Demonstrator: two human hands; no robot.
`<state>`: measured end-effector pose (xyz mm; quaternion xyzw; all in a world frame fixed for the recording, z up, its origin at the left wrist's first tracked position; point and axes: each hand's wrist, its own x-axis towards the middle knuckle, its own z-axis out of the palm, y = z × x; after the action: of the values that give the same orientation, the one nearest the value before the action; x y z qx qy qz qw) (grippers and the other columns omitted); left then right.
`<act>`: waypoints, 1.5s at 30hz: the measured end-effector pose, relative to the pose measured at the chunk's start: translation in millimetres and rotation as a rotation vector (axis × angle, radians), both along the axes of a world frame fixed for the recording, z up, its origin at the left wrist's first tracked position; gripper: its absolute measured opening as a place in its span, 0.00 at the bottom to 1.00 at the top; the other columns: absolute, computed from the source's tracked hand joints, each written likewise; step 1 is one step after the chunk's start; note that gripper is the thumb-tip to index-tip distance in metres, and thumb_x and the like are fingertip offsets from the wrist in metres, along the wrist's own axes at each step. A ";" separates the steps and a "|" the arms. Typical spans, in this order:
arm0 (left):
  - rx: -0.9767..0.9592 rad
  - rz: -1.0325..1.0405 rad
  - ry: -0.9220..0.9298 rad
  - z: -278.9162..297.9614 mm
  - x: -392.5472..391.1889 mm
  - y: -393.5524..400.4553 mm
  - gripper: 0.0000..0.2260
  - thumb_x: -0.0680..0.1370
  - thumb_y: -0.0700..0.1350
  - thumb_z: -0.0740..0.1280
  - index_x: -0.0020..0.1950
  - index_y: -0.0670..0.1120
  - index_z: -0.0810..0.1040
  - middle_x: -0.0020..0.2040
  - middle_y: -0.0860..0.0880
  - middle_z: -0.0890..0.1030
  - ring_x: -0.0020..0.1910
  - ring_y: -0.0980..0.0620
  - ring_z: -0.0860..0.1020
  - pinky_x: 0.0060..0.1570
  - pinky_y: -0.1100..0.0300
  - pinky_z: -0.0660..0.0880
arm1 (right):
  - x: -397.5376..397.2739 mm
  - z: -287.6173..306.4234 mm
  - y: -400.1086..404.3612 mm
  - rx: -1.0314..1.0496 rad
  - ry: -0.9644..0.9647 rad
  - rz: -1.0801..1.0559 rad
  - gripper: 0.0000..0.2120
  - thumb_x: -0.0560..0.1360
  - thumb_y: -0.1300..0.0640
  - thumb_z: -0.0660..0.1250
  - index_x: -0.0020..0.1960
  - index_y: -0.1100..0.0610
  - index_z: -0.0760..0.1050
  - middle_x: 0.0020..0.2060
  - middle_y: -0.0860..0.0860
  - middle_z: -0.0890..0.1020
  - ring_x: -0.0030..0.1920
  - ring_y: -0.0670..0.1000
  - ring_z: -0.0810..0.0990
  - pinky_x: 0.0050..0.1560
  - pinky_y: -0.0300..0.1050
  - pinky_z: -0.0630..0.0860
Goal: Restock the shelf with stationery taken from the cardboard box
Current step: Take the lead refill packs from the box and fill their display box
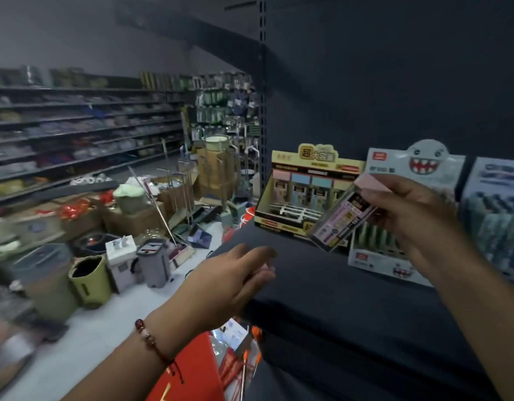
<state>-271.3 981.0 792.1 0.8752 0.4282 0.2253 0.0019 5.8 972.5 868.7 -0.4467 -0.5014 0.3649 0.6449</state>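
pack of stationery (pixel 341 224) pinched in right hand (pixel 406 209), centre right, tilted toward yellow display box (pixel 305 195) for slotting; left hand (pixel 235 282) relaxed, empty, lower centre.

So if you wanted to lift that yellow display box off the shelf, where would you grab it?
Probably by its two short side walls, coming in from the front. The yellow display box sits upright on the dark shelf with a low open front and tall back card, so the sides look sturdiest. The right hand already holds a pink-capped pack.
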 end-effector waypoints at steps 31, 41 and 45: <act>0.109 -0.167 0.063 -21.2 16.0 164.1 0.23 0.80 0.64 0.55 0.72 0.58 0.65 0.67 0.55 0.71 0.56 0.51 0.77 0.42 0.59 0.74 | -44.9 -19.0 106.5 0.170 -0.380 -0.415 0.11 0.76 0.56 0.71 0.56 0.46 0.81 0.48 0.43 0.85 0.49 0.40 0.83 0.48 0.36 0.80; 0.120 -0.283 0.100 -19.9 -2.4 142.4 0.23 0.78 0.67 0.52 0.69 0.58 0.64 0.64 0.51 0.72 0.51 0.50 0.79 0.39 0.57 0.77 | -64.5 -9.0 124.3 0.206 -0.293 -0.417 0.10 0.76 0.59 0.70 0.54 0.47 0.81 0.46 0.47 0.85 0.49 0.45 0.84 0.50 0.43 0.80; 0.162 -0.318 0.060 -22.4 -7.5 133.8 0.22 0.79 0.66 0.53 0.69 0.57 0.65 0.58 0.52 0.76 0.48 0.51 0.79 0.38 0.54 0.79 | -82.1 6.8 137.1 0.197 -0.405 -0.387 0.10 0.77 0.57 0.69 0.55 0.44 0.79 0.48 0.43 0.84 0.49 0.39 0.82 0.48 0.34 0.79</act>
<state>-278.8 1114.8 769.7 0.9355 0.2649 0.2295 -0.0458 -76.3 1109.6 875.5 -0.5331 -0.5584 0.0882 0.6295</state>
